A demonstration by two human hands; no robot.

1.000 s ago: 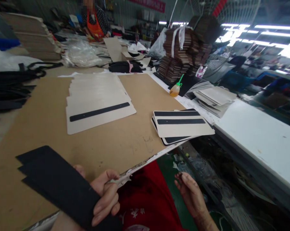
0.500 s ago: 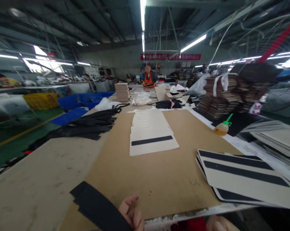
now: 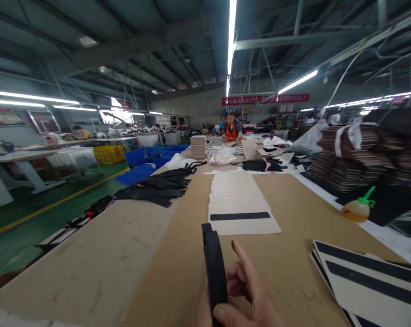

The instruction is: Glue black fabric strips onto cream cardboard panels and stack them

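A bundle of black strips [image 3: 216,272] stands on edge, bent in a slight curve, at the bottom centre. My left hand [image 3: 202,309] is behind its left side, mostly hidden by the strips and the frame edge, closed on them. My right hand [image 3: 251,290] grips the bundle from the right, thumb against the strips' lower part, index finger raised, other fingers curled. Ahead lies a row of overlapping cream boards [image 3: 238,204]; the nearest carries one black strip [image 3: 240,216] across it. At the right lies a pile of cream boards with black bands [image 3: 379,290].
A squeeze bottle [image 3: 357,210] with a green spout and amber liquid stands at right. Loose black strips [image 3: 157,186] lie along the table's left side. Brown stacks [image 3: 342,154] rise at back right. A person in an orange apron [image 3: 231,131] is at the far end.
The black strips have moved right and turned from lying slanted to upright. My right hand has come up from the table's front edge onto them. The camera view has shifted left and up.
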